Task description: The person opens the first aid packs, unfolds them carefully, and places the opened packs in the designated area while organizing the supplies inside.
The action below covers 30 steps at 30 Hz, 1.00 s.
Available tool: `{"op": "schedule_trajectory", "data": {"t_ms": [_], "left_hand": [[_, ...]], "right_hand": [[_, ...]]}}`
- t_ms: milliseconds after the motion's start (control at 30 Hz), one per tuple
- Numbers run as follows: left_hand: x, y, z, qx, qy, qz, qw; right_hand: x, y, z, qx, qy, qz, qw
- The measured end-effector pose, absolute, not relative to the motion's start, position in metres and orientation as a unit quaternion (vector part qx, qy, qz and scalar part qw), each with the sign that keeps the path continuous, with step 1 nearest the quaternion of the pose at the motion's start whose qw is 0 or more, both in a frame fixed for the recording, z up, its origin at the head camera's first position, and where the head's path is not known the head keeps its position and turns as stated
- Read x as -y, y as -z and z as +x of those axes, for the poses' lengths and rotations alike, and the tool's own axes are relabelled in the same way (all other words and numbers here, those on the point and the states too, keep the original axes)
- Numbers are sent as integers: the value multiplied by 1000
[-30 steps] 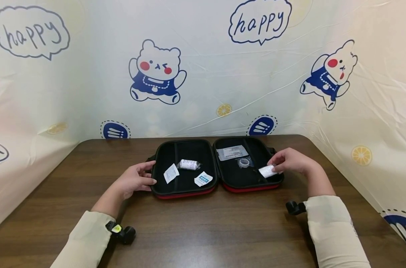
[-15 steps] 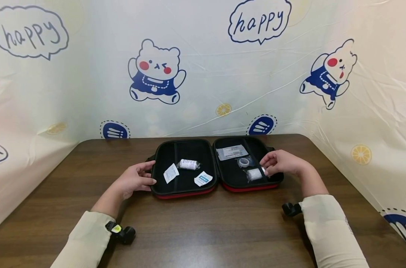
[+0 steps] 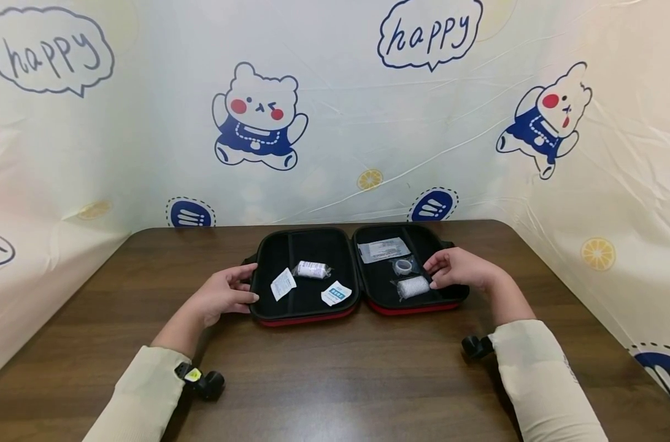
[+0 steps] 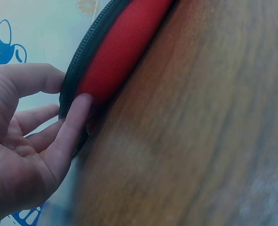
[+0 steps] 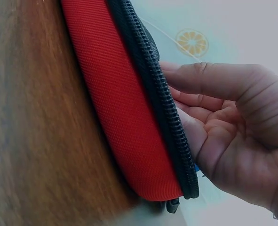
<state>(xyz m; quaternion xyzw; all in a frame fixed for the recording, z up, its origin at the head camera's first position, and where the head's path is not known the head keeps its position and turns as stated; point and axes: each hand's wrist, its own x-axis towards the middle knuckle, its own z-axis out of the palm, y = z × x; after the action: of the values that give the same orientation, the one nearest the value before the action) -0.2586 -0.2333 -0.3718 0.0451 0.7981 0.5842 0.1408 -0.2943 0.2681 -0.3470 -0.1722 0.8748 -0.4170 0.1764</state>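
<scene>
A black-lined case [image 3: 274, 245] with a red shell lies unfolded on the table. My left hand [image 3: 223, 296] holds its left rim, the thumb on the red side [image 4: 129, 42] and fingers at the zipper edge. In the right half, a wrapped bandage roll [image 3: 412, 287] lies near the front. My right hand [image 3: 461, 270] reaches over the right rim, thumb tip at the roll's right end, other fingertips just behind it. The right wrist view shows that hand [image 5: 242, 117] partly hidden behind the zipper edge [image 5: 160, 89].
The left half holds a wrapped white roll [image 3: 311, 270] and two small packets [image 3: 283, 284], one with blue print. Behind the bandage roll are a tape roll [image 3: 402, 267] and a flat clear packet [image 3: 383, 250]. The wooden table [image 3: 335, 368] meets a printed curtain [image 3: 335, 123].
My right hand has moved left, and the bandage roll it held a second ago now lies farther left in the case's right half. My left hand stays at the left rim.
</scene>
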Motion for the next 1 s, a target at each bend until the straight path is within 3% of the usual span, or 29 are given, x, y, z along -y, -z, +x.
{"op": "schedule_trajectory", "data": {"t_ms": [633,1000], "left_hand": [[238,366,-258,-804,-579,45,131],[250,350,-255,-808,-582,46,80]], "right_hand": [[-285,334,-289,-887,384,-183,178],[-317,323,-279,-883,439,-127,104]]}}
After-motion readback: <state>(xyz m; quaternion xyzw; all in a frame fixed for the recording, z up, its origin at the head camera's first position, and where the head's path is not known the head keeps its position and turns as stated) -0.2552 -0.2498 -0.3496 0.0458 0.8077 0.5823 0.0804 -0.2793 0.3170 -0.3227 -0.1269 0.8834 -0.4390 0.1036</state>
